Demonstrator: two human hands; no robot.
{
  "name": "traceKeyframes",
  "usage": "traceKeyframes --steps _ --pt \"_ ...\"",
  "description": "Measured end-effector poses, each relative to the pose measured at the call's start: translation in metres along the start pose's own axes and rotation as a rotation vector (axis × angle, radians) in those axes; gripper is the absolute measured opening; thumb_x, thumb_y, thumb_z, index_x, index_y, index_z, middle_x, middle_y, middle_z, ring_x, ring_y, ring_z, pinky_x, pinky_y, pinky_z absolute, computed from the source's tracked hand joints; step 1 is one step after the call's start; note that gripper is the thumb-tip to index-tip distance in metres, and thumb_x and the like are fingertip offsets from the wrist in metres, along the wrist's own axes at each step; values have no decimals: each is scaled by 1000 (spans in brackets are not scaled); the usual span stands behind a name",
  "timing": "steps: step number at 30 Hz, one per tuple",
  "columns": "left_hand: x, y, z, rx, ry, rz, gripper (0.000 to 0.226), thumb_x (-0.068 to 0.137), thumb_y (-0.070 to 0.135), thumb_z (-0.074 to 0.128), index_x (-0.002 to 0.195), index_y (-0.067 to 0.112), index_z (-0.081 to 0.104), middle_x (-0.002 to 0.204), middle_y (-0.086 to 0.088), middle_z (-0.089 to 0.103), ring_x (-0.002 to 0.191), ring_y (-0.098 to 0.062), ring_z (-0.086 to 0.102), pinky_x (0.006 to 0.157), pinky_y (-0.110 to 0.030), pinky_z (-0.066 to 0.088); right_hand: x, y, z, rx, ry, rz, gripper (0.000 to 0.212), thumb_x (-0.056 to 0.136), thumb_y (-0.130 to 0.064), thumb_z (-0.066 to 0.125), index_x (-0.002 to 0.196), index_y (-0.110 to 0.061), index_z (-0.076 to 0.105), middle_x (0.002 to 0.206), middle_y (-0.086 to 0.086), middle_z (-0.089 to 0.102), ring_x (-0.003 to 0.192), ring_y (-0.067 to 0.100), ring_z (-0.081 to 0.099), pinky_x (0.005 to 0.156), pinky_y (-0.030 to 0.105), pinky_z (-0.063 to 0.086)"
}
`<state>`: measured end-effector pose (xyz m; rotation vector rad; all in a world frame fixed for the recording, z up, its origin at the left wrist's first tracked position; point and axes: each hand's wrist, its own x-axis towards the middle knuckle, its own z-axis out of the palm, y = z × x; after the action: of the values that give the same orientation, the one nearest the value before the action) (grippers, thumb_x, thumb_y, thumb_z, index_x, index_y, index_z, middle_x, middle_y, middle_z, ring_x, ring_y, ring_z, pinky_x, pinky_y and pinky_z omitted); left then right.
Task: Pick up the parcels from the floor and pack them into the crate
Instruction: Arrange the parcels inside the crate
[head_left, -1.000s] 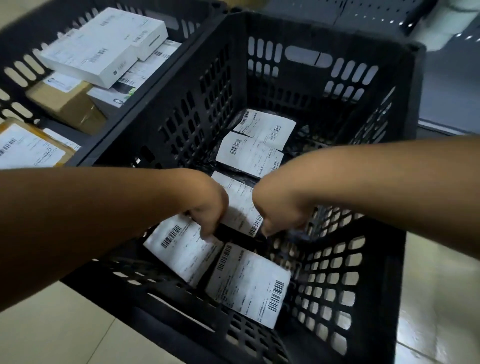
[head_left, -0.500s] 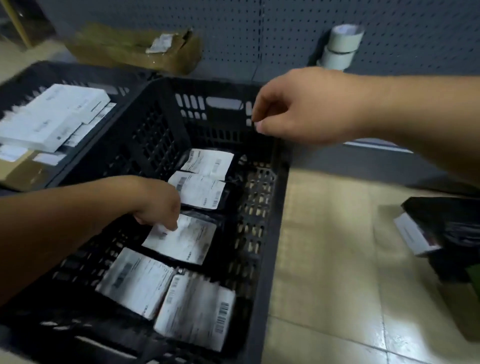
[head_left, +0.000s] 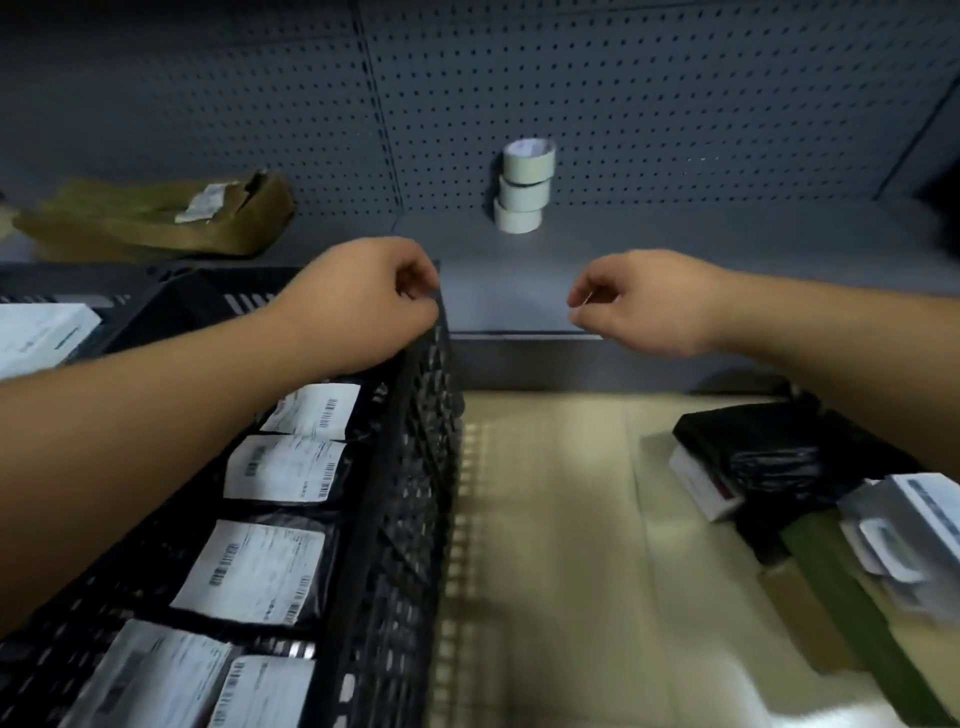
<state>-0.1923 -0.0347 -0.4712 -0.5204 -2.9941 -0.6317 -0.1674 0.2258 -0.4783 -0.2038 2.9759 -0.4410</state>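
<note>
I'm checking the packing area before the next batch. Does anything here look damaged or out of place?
Yes: the brown cardboard box on the grey shelf behind the black plastic crate lies crushed flat, its flap torn open. The black-wrapped parcels on the floor at right sit in a loose pile, not yet packed.

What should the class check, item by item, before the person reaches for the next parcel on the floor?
1. Right hand free: ok, fingers loosely curled, no grip on anything.
2. Left hand free: ok, nothing held, above the crate rim.
3. Parcels left on the floor: ok, a black parcel lies at right with others beside it.
4. Path across the floor: ok, bare tiles.
5. Room in crate: cannot tell; labelled parcels cover the visible bottom.
</note>
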Motion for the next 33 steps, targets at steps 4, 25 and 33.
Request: traceKeyframes --steps 4,25,33 --pt "20 40 25 -6 -87 31 21 87 31 67 108 32 63 95 15 65 80 -4 62 71 -27 48 -1 42 1 -5 -19 71 29 97 -41 56 118 -23 66 117 0 69 106 24 61 90 30 48" --pt "64 207 207 -354 -485 -156 30 89 40 66 117 32 64 111 7 68 101 -17 68 95 -38 57 -57 323 -5 315 35 738 66 108 -47 20 144 1 47 151 23 44 122 31 47 109 42 33" --pt "73 282 246 -660 -620 -304 15 102 27 56 112 21 66 117 -5 68 103 -17 68 84 -28 58 -89 376 12 366 26 869 56 111 -31 18 145 9 39 151 29 39 140 41 36 112 41 28"
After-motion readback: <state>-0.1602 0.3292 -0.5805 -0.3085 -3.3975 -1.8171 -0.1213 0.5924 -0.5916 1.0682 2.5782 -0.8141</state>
